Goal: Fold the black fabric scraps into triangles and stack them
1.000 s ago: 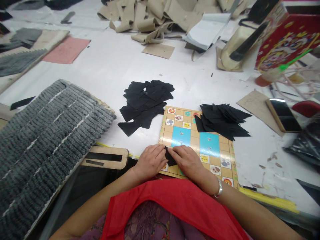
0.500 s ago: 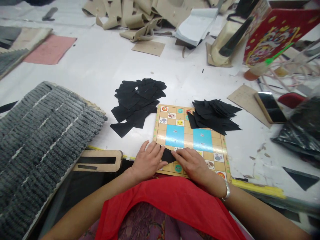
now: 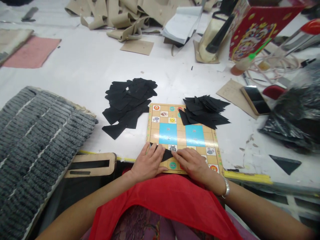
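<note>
A small dark black piece with pointed ends, perhaps cloth or thin leather, lies on a printed game board near the table's front edge. My left hand rests flat over the left part of this piece, fingers stretched out. At the piece's right tip, my right hand has its fingers drawn together and bent, the index fingertip touching the tip; its thumb is hidden. Beyond the board's left corner lies a loose heap of black pieces. A neater pile of pointed black pieces overlaps the board's far right corner.
Grey ribbed knit panels are stacked at left beside a slotted board strip. At right are a phone, a black plastic bag and a black triangle. Farther back stand a red box and beige pieces.
The camera view has shifted, so most things sit farther left. My left hand now covers the black piece differently, and its slanted upper edge shows above the fingers. My right fingertip stays at the tip.
</note>
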The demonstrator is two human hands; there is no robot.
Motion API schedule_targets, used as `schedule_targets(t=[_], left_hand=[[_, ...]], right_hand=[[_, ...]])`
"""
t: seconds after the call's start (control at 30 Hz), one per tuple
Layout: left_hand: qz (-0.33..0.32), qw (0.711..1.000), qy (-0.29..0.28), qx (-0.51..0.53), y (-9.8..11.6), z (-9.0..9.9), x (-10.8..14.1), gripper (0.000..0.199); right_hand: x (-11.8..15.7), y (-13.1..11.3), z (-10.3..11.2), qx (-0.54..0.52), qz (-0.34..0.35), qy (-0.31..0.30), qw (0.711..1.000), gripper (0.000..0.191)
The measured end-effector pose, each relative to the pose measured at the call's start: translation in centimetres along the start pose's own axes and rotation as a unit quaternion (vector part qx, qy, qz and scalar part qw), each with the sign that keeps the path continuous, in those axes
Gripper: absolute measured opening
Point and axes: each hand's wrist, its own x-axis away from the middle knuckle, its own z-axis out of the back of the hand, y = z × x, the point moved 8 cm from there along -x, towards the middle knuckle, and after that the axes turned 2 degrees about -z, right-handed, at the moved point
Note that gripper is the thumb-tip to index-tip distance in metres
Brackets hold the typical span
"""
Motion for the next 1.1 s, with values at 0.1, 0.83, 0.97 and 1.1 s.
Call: schedule_targets(t=[0.1,0.83,0.97,1.1], left_hand=[[-0.013,1.0,0.001,0.009,0.5,0.0,-0.5,0.072],[-0.036,0.998,-0.034,0.029,2.3,-0.5,-1.8,0.07],[-0.034,0.998,-0.04,0.018,2.3,-0.3,-1.8,0.07],[-0.033,0.998,-0.043,0.023,2.3,-0.2,-1.9,0.07]], right_hand=[[0.2,0.0,0.1,-0.002,-0.001,-0.004,1.0,0.03],[2.3,2.4,0.3,-0.066,-0.12,0.034,0.99,0.027],[2.5,2.1,0.3,-0.06,-0.139,0.043,0.987,0.031],[2.3,1.1,-0.4,-0.026,-0.111,-0.014,0.993,0.033]])
